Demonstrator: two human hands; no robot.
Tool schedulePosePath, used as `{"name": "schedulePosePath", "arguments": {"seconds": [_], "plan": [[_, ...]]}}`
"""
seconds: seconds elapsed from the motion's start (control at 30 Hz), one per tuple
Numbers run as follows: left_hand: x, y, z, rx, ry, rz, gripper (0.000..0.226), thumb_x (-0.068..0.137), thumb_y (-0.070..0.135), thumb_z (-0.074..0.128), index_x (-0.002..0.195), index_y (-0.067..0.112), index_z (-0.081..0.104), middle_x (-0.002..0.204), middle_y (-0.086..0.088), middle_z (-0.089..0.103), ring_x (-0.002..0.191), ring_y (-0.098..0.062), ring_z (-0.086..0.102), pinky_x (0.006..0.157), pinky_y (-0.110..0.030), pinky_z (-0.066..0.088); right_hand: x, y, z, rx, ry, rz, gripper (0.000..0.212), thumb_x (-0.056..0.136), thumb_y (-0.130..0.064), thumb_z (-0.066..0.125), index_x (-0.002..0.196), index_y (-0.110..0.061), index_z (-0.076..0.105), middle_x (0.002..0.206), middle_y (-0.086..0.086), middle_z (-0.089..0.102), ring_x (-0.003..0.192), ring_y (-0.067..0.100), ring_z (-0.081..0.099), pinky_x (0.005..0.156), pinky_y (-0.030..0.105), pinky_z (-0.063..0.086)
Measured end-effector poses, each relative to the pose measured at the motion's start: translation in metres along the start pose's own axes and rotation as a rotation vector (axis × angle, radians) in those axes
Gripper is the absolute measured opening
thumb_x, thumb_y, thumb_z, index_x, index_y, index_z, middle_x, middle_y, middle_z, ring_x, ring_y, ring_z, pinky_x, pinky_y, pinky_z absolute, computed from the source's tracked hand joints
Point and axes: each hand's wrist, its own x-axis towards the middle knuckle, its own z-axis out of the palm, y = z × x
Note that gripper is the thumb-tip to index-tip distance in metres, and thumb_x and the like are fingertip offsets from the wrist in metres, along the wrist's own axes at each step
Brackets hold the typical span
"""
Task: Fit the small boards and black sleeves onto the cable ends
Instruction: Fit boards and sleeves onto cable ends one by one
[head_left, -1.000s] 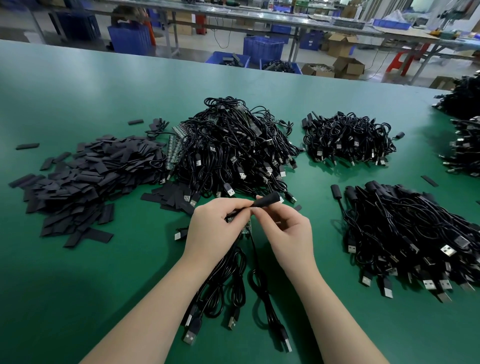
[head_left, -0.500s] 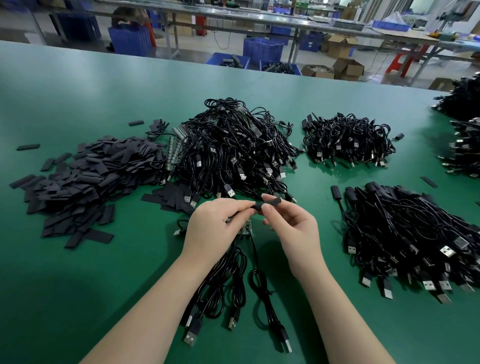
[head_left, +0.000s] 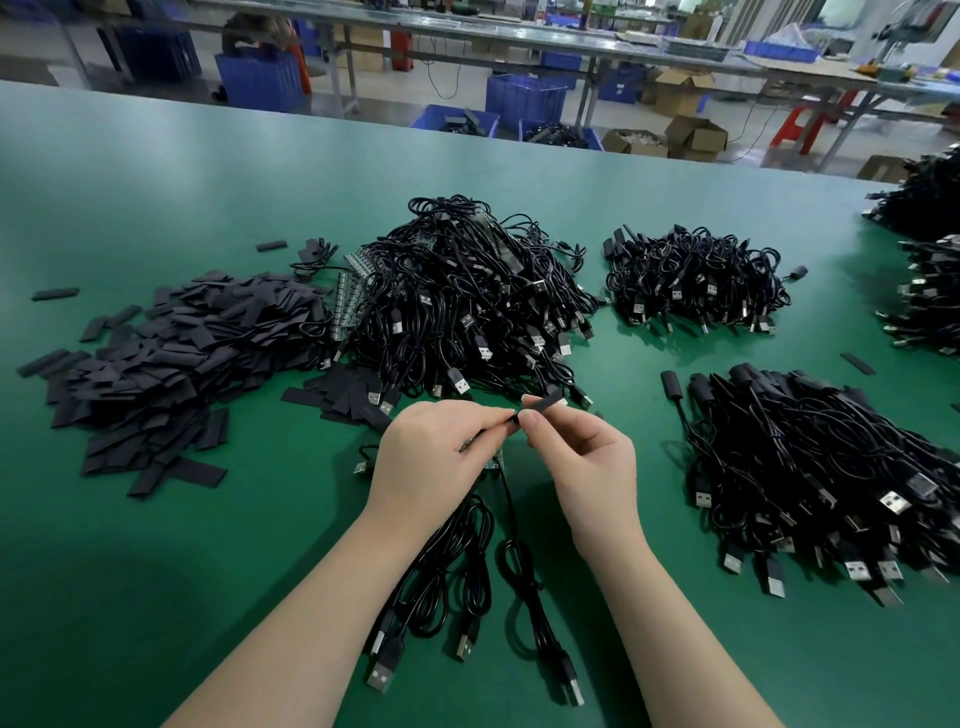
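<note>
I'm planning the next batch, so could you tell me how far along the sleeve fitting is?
Done, it seems: the sleeved cables piled at near right. In hand: the right hand pinches a black sleeve at the cable end held by the left hand; a few cables lie beneath. Left: the big tangle of unsleeved cables and the heap of loose sleeves, so much remains.

Factory assembly floor, long green workbench (head_left: 156, 208), cable heaps (head_left: 467, 301), blue crates (head_left: 524, 101)
</note>
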Motion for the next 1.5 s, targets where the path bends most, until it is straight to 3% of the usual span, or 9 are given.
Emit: {"name": "schedulePosePath", "arguments": {"seconds": [0.33,0.53,0.67,0.8,0.97,1.2,1.3,1.37,1.5], "plan": [[-0.002,0.0,0.005,0.116,0.087,0.166,0.01,0.09,0.012,0.067,0.086,0.009,0.076,0.072,0.005,0.068,0.067,-0.014,0.063,0.062,-0.037,0.05,-0.002,0.002,0.006,0.012,0.007,-0.012,0.021,0.088,-0.011,0.073,0.084,-0.03,0.078,0.089,-0.01,0.077,0.08,0.001,0.07,0.073,0.014,0.052],[-0.003,-0.001,0.006,0.129,0.102,0.173,0.015,0.091,0.014,0.063,0.086,0.008,0.076,0.074,0.004,0.07,0.069,-0.016,0.066,0.064,-0.037,0.051,0.0,0.003,0.006,-0.03,-0.021,-0.008,0.021,0.088,-0.017,0.074,0.073,-0.032,0.077,0.081,-0.008,0.075,0.073,0.003,0.065,0.069,0.013,0.049],[-0.002,0.003,0.005,0.166,0.125,0.142,0.017,0.091,0.017,0.062,0.085,0.012,0.077,0.072,0.006,0.07,0.067,-0.014,0.065,0.067,-0.032,0.049,-0.001,0.006,0.007,-0.069,-0.014,-0.007,0.02,0.088,-0.021,0.075,0.07,-0.029,0.075,0.069,-0.008,0.067,0.066,0.006,0.056,0.063,0.014,0.046],[-0.001,0.006,0.003,0.177,0.132,0.098,0.016,0.088,0.019,0.063,0.085,0.013,0.078,0.079,0.006,0.074,0.075,-0.012,0.069,0.075,-0.026,0.047,-0.002,0.002,0.009,-0.09,-0.017,-0.037,0.016,0.088,-0.016,0.074,0.081,-0.029,0.077,0.076,-0.011,0.074,0.069,0.0,0.063,0.066,0.011,0.047],[-0.001,0.007,0.001,0.183,0.159,0.023,0.011,0.079,0.015,0.073,0.088,0.012,0.079,0.084,0.005,0.075,0.078,-0.013,0.071,0.076,-0.03,0.051,-0.006,-0.001,0.009,-0.259,0.048,-0.138,0.022,0.084,-0.023,0.078,0.081,-0.044,0.073,0.08,-0.019,0.074,0.07,-0.003,0.063,0.065,0.009,0.045],[0.001,0.008,-0.001,0.177,0.164,0.017,0.009,0.08,0.018,0.075,0.086,0.012,0.079,0.083,0.005,0.075,0.076,-0.012,0.07,0.073,-0.032,0.053,-0.01,0.001,0.012,-0.358,0.071,-0.213,0.03,0.088,-0.017,0.074,0.085,-0.047,0.071,0.082,-0.027,0.072,0.074,-0.002,0.065,0.067,0.006,0.044],[0.0,0.008,-0.001,0.186,0.16,0.021,0.008,0.08,0.018,0.075,0.085,0.013,0.078,0.082,0.006,0.075,0.074,-0.012,0.07,0.072,-0.034,0.053,-0.008,0.0,0.01,-0.267,0.099,-0.158,0.025,0.089,-0.02,0.073,0.078,-0.043,0.073,0.076,-0.014,0.073,0.063,-0.002,0.058,0.062,0.01,0.043],[0.0,0.007,-0.001,0.18,0.148,0.017,0.008,0.08,0.019,0.075,0.085,0.014,0.078,0.082,0.007,0.075,0.073,-0.013,0.069,0.071,-0.036,0.052,-0.007,-0.002,0.009,-0.137,0.122,-0.107,0.019,0.091,-0.02,0.07,0.08,-0.034,0.076,0.077,-0.003,0.074,0.067,0.004,0.062,0.064,0.013,0.047],[0.0,0.006,0.0,0.166,0.113,0.03,0.009,0.081,0.022,0.075,0.086,0.015,0.079,0.081,0.009,0.074,0.074,-0.01,0.068,0.072,-0.033,0.05,-0.003,-0.008,0.005,0.087,0.108,-0.036,0.026,0.093,-0.017,0.068,0.096,-0.041,0.076,0.082,-0.008,0.075,0.073,0.004,0.067,0.069,0.013,0.051]]}}
